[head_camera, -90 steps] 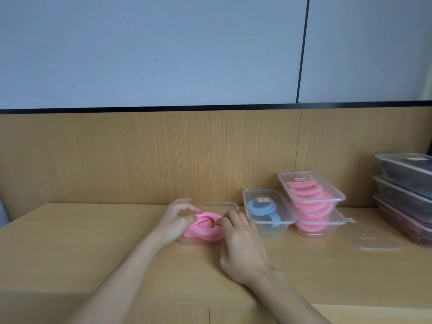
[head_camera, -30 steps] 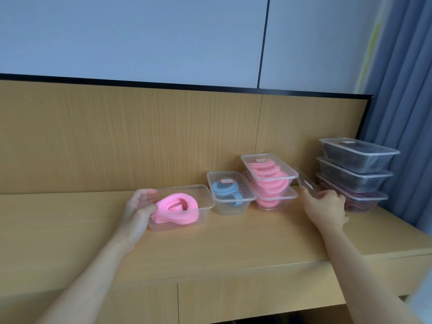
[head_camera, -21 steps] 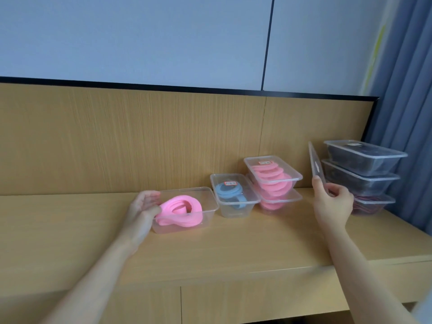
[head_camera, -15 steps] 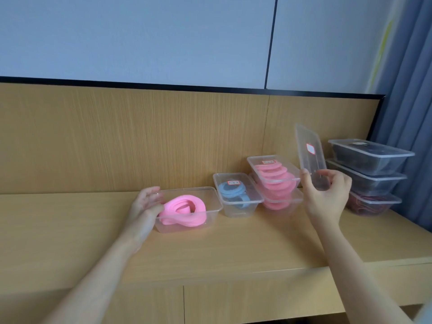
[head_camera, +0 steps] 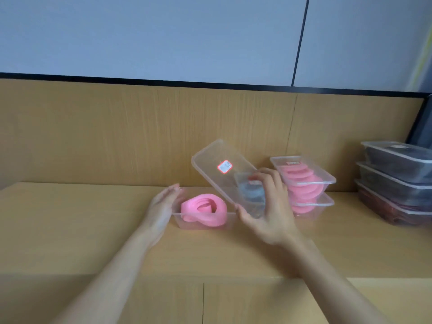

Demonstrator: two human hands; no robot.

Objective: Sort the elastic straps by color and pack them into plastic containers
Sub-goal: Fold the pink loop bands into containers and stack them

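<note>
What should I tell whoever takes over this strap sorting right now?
Left hand: open, flat against the left end of the open container.
Right hand: grips the clear lid, tilted above that container.
Done: pink straps coiled inside it; two lidded pink containers stacked at right; blue-strap container behind the lid.
Left: seat the lid, probably stack it with the pinks.

Right hand holds a clear lid tilted over the open container of pink straps.
Left hand rests straight-fingered against that container's left end. To the right on the wooden counter sit two stacked pink-strap containers and a dark stack.
</note>
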